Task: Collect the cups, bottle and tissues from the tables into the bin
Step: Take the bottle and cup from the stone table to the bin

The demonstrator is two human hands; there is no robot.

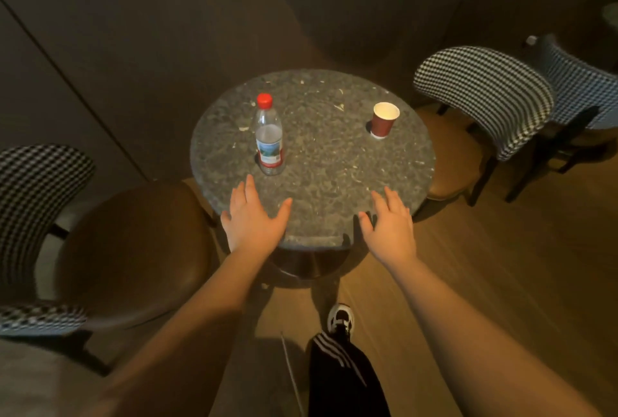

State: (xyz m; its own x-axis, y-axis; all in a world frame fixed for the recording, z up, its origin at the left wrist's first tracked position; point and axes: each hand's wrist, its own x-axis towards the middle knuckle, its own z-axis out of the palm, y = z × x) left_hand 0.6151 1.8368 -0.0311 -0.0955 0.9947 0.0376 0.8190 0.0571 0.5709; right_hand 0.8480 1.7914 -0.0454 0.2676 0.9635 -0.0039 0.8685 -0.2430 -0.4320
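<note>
Hands reach out over the near edge of a round speckled table (334, 166) at the centre of the frame, both spread flat and holding nothing. The left hand (252, 219) has its fingertips just short of a clear plastic bottle (269, 137) with a red cap, standing upright left of centre. The right hand (389, 224) is well apart from a red paper cup (384, 119), upright toward the table's right rim. No tissues and no bin show in the frame. Judging by this, collection at this table is just starting: the next move calls for the left hand to close round the bottle's body, and the right to stretch further for the cup
</note>
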